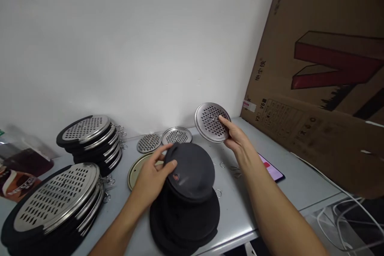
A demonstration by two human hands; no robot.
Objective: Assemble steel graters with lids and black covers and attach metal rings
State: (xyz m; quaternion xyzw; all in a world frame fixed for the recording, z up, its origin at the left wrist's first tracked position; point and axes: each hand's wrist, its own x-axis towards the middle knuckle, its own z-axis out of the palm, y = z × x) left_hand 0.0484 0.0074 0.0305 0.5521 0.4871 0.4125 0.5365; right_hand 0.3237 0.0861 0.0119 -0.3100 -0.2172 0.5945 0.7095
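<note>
Above table [235,216], right hand [236,134] pinches perforated metal disc [207,117], likely light, stiff, slick, best held by rim; left hand [153,173], fingers clasping edge of black disc [193,170], probably softer

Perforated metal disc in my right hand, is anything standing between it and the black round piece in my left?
Nothing visible does: only an open gap separates the perforated metal disc in your right hand from the black round piece in your left hand.
</note>
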